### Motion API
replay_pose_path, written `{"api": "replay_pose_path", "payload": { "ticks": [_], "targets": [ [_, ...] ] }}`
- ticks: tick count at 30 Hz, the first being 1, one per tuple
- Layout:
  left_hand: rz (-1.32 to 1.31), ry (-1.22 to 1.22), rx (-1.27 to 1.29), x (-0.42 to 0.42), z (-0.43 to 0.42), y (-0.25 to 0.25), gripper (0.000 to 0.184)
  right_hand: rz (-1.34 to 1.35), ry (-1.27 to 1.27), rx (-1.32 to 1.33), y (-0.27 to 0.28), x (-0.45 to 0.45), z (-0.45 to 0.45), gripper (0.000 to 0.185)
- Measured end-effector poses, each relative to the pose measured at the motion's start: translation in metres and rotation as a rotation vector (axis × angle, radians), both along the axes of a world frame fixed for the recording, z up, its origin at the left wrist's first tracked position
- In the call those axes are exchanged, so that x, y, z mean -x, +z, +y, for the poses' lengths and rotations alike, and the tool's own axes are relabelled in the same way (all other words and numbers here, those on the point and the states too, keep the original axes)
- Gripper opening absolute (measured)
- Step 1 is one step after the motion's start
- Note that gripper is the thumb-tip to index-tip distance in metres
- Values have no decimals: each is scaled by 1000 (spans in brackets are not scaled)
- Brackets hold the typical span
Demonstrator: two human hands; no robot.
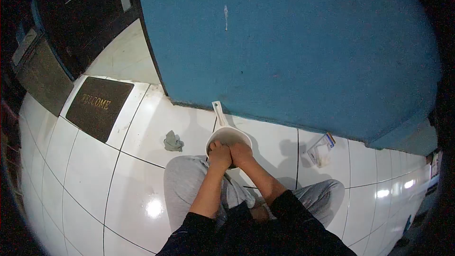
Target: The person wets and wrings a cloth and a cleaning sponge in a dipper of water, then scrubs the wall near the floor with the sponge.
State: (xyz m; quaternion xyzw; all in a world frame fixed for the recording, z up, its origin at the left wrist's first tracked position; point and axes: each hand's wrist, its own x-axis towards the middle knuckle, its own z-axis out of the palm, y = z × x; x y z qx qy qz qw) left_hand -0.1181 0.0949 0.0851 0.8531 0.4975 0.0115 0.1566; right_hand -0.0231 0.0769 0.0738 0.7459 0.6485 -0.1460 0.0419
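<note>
A white plastic dipper (242, 134) stands on the tiled floor in front of me, its long handle pointing toward the blue wall. Both of my hands are inside its bowl, side by side and touching. My left hand (219, 155) has its fingers curled in. Closed like a fist, my right hand (241, 154) presses against the left one, its fingertips turned down out of sight. Whatever lies between the hands is hidden. To the left of the dipper a crumpled grey-green cloth (173, 141) lies on the floor.
A clear plastic packet (322, 150) with a coloured edge lies to the right. The blue wall (284, 42) rises just beyond the dipper. A dark WELCOME mat (100, 108) lies at the left near a doorway. My bent grey-clad legs (185, 185) flank my arms.
</note>
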Motion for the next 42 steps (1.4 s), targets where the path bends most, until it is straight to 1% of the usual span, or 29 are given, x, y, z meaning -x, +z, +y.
{"api": "replay_pose_path", "payload": {
  "ticks": [2,3,4,5,6,7,9,12,14,15,16,17,18,19,20,21,22,24,26,27,31,32,34,36,39,42],
  "targets": [
    [-7,-28,-76,1,1,-2,24,14,-23,-37,5,1,-3,20],
    [-7,-27,-76,0,4,-8,24,29,-46,-74,8,2,-4,19],
    [-41,1,23,-2,7,-16,24,29,-46,-73,3,2,-4,19],
    [-77,29,122,-3,10,-25,23,12,-28,-149,-1,1,-4,19],
    [-77,29,122,-2,12,-26,23,-4,-10,-224,-2,2,-4,19],
    [-74,-15,150,-1,15,-28,24,-4,-10,-225,-3,1,-4,19],
    [-72,-60,178,-1,16,-28,25,-3,31,-111,2,0,-2,20],
    [-64,-72,202,0,12,-17,27,29,0,-123,18,6,-5,20],
    [-128,15,82,0,4,0,29,11,15,-169,18,6,-6,19],
    [-130,15,82,0,5,-4,29,-8,28,-214,18,5,-7,20],
    [-149,7,5,-1,7,-10,30,-10,28,-214,18,5,-7,20],
    [-168,0,-72,-1,8,-15,32,-19,25,-273,17,5,-7,19],
    [-171,-1,-71,-2,8,-15,32,-29,21,-332,15,4,-6,18],
    [-172,4,-139,-3,8,-15,34,-32,21,-331,13,4,-6,18],
    [-174,10,-207,-4,8,-15,37,-16,1,-395,11,4,-6,18],
    [-177,10,-207,-3,8,-9,37,0,-17,-459,9,3,-6,18],
    [-206,-7,-214,0,7,2,38,-2,-16,-458,12,3,-7,18],
    [-236,-24,-220,2,6,14,39,140,-77,-526,16,3,-8,18],
    [-359,44,-197,3,6,18,41,149,-70,-543,19,3,-8,18],
    [-358,45,-198,4,6,20,41,158,-63,-561,23,5,-7,18],
    [-501,55,-168,11,8,20,42,181,-103,-487,36,9,-10,20],
    [-557,49,-168,11,8,18,41,162,-100,-454,37,9,-11,21],
    [-576,74,-150,12,8,22,40,143,-97,-421,36,9,-11,22],
    [-595,98,-134,13,7,27,38,51,-75,-315,36,9,-11,23],
    [-621,113,-105,14,8,28,33,121,-77,-386,43,10,-15,20],
    [-672,148,-95,12,10,27,29,129,-129,-359,56,15,-14,21]
  ]
}}
